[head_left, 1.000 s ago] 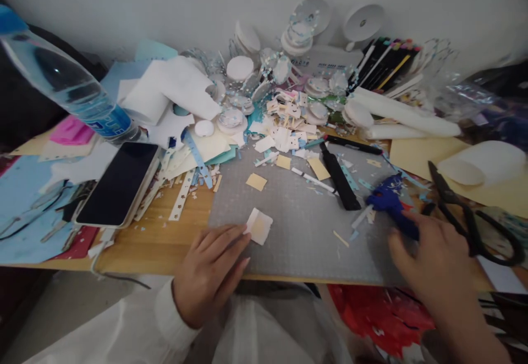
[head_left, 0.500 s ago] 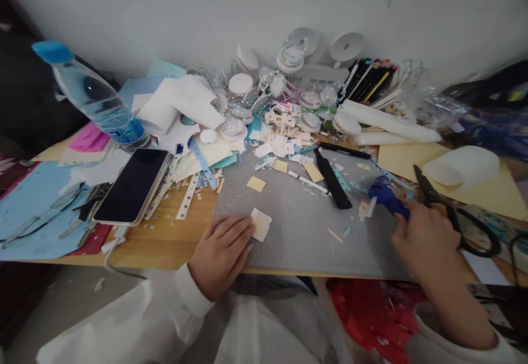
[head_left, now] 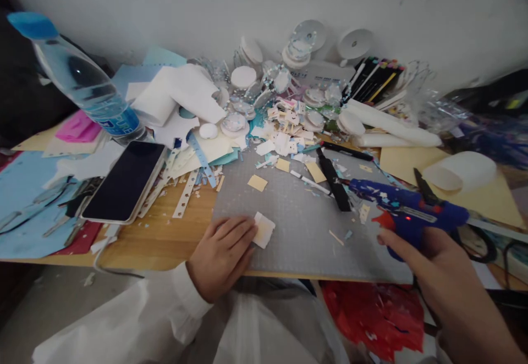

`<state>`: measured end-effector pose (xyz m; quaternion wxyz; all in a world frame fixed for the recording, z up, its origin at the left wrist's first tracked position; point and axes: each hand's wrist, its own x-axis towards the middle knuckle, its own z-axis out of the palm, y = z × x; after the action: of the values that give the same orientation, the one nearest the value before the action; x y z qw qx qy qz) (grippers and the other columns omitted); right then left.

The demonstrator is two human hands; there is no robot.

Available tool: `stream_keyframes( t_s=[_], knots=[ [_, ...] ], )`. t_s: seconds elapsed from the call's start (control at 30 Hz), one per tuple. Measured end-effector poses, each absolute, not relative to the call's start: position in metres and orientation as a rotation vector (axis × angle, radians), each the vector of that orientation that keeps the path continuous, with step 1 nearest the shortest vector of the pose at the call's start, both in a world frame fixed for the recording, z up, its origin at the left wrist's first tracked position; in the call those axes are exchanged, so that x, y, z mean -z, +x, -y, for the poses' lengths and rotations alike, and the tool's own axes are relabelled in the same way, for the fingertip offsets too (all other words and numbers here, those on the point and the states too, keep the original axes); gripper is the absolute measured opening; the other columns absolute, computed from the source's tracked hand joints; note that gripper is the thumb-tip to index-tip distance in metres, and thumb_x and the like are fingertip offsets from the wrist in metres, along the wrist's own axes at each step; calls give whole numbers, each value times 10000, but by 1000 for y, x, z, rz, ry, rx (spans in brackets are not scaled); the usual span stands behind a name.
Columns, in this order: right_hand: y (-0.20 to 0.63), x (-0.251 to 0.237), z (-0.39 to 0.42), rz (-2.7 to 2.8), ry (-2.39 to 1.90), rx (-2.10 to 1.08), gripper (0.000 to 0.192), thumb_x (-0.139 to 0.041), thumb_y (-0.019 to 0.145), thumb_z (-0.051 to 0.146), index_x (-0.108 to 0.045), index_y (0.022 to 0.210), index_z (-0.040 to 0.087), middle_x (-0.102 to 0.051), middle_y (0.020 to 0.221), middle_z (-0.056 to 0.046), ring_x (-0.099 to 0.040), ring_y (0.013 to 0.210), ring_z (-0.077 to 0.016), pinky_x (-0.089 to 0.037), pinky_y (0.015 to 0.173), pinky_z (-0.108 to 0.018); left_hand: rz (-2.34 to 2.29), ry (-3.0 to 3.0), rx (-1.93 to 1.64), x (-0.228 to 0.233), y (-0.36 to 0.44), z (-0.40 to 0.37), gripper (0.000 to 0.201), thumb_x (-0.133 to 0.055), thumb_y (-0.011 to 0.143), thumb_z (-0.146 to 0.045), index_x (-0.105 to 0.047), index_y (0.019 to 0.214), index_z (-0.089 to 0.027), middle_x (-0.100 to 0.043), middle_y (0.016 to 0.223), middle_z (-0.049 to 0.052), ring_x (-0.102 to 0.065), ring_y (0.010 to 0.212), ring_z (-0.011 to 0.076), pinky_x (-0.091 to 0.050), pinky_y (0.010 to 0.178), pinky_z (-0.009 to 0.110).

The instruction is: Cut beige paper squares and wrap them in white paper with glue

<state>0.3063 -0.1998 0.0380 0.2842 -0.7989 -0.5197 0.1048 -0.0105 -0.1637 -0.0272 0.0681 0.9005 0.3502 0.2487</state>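
Note:
My right hand (head_left: pixel 437 265) grips a blue hot glue gun (head_left: pixel 412 213) with a red trigger and a lit red light. Its nozzle points left over the grey cutting mat (head_left: pixel 297 248), close to a black craft knife (head_left: pixel 333 180). My left hand (head_left: pixel 223 257) rests on the mat's left part, fingers together, holding the edge of a small white paper square (head_left: pixel 264 230) with a yellowish middle. What the fingertips cover is hidden. Beyond it lie small yellow paper pieces (head_left: pixel 258 182) and a white pen (head_left: pixel 310 182).
Left stand a water bottle (head_left: pixel 82 83) and a phone (head_left: pixel 126 182). Small cutouts (head_left: pixel 284 116), beaded white discs (head_left: pixel 243 77) and markers (head_left: pixel 379 81) crowd the back. Scissors (head_left: pixel 423 182) and a white roll (head_left: pixel 462 170) lie right. A red bag (head_left: pixel 373 317) hangs below the edge.
My right hand has lifted the glue gun from the mat's right side and turned it, so its nozzle now points left. The left hand stays on the paper square. The view has shifted slightly.

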Motion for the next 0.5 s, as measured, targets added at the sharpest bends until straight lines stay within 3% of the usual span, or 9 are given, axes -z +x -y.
stream_keyframes(
  t_s=[0.07,0.27,0.37,0.5],
  knots=[
    [295,-40,192,1270,-2214,-429,307,-681,674,471,-661,741,172,-701,626,-57,-648,542,-230,-490,446,-284,-1036,2713,-756,28,-10,163,320,-469,908,-172,-575,1204,-110,-642,1214,107,-543,1162,239,-405,956,408],
    [268,-25,183,1313,-2207,-372,315,-709,566,467,-548,451,222,-553,385,-3,-550,385,-203,-431,364,-281,-1009,2749,-736,25,-9,162,320,-462,906,-157,-584,1197,-108,-635,1234,107,-553,1166,236,-421,941,394],
    [258,-12,184,1563,-2090,-379,247,-637,648,433,-594,532,218,-537,391,26,-513,356,-166,-431,387,-268,-1010,2754,-686,23,-8,161,307,-454,912,-164,-601,1176,-110,-637,1237,87,-563,1155,231,-415,942,385],
    [248,3,182,1825,-1993,-286,199,-591,716,385,-645,777,203,-628,535,19,-584,443,-170,-474,479,-268,-1046,2722,-692,24,-7,161,296,-444,918,-154,-617,1154,-112,-640,1237,65,-561,1153,225,-400,946,380]
  ],
)
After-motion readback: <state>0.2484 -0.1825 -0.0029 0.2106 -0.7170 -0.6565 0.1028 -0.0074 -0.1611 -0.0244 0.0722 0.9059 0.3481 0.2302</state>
